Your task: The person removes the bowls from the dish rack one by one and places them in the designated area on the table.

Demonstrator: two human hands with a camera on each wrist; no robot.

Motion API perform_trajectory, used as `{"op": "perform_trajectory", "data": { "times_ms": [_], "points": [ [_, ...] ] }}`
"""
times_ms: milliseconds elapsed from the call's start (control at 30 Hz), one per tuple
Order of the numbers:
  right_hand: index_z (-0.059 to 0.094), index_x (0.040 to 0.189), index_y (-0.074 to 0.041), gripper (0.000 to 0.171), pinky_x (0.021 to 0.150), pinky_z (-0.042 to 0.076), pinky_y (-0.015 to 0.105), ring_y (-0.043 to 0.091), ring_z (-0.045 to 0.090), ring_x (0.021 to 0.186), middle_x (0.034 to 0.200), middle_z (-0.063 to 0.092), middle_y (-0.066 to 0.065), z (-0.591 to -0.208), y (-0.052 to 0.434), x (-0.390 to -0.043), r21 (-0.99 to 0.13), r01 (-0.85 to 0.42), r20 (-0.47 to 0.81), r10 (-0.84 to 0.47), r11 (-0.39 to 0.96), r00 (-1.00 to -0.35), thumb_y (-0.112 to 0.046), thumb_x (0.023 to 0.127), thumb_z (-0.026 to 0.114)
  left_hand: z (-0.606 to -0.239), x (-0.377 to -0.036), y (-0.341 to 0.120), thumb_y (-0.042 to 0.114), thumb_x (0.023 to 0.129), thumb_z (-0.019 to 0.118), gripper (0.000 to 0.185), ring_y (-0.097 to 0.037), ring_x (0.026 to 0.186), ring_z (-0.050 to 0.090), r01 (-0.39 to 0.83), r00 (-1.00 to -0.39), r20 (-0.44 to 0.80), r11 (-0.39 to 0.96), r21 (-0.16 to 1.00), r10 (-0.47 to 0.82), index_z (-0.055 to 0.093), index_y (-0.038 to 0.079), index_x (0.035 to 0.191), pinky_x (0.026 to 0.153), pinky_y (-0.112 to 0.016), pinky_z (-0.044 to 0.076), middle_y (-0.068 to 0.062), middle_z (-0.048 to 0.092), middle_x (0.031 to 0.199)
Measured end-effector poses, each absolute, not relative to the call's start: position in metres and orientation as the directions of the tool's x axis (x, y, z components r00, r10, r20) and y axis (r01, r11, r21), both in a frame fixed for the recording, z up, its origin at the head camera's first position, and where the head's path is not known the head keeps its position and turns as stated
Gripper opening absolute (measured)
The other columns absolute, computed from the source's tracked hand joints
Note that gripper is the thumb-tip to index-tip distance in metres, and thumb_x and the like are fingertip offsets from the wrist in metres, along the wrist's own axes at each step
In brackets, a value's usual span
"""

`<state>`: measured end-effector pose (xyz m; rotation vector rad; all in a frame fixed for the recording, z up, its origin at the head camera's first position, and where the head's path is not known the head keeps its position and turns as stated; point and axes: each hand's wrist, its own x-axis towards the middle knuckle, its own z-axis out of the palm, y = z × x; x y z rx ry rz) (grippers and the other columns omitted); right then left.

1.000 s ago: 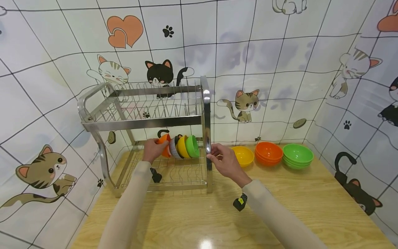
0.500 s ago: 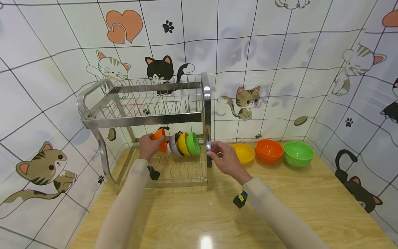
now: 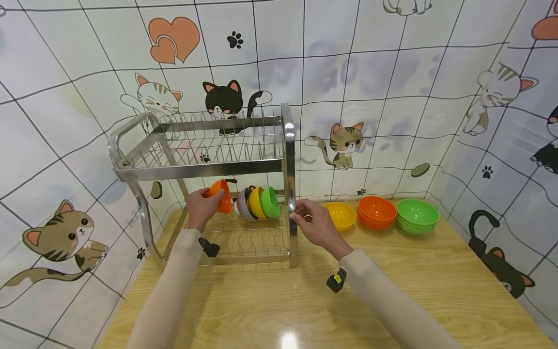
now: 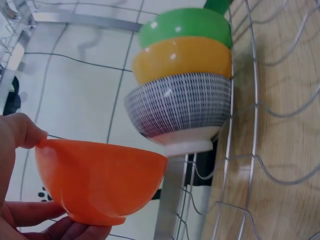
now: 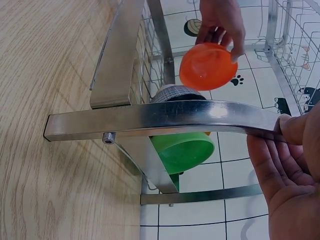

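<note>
Below the upper shelf point(image 3: 200, 170), your left hand point(image 3: 202, 208) has the orange bowl point(image 3: 224, 198) pinched, thumb at rim, fingers under base, just beside the patterned bowl point(image 4: 182, 105)! Your right hand point(image 3: 320, 224) grips the upright point(image 5: 200, 115).

Person's left arm point(image 3: 163, 286) outstretched, pale-sleeved to wrist | left hand point(image 3: 201, 209) gripping, thumb opposite curled fingers point(image 4: 35, 212) | right arm point(image 3: 388, 295) also sleeved, angled inward | right hand point(image 3: 320, 225) pinching, thumb facing bent fingers | hands apart, about level
</note>
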<state>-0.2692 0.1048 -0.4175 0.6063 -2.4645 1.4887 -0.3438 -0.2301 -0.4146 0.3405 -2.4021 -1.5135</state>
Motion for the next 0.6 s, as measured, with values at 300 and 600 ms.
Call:
{"op": "perform_trajectory", "data": {
  "times_ms": [300, 600],
  "points": [
    [0.067, 0.116, -0.007, 0.02, 0.076, 0.059, 0.023, 0.018, 0.067, 0.084, 0.096, 0.071, 0.009, -0.418, 0.105, -0.27, -0.801, -0.443, 0.375, -0.24, 0.403, -0.895, -0.015, 0.098, 0.07, -0.401, -0.328, -0.217, 0.043, 0.092, 0.069, 0.07, -0.037, 0.116, 0.066, -0.01, -0.928, 0.151, 0.43, 0.903, -0.34, 0.054, 0.002, 0.147, 0.097, -0.047, 0.059, -0.022, 0.061, 0.138],
    [0.067, 0.115, -0.006, 0.02, 0.074, 0.059, 0.023, 0.018, 0.068, 0.083, 0.095, 0.071, 0.009, -0.42, 0.105, -0.27, -0.797, -0.449, 0.383, -0.237, 0.403, -0.893, -0.016, 0.098, 0.07, -0.391, -0.314, -0.201, 0.044, 0.091, 0.072, 0.068, -0.032, 0.111, 0.065, 0.044, -0.925, 0.201, 0.436, 0.899, -0.322, 0.057, 0.005, 0.146, 0.094, -0.045, 0.061, -0.018, 0.065, 0.133]
  ]
}}
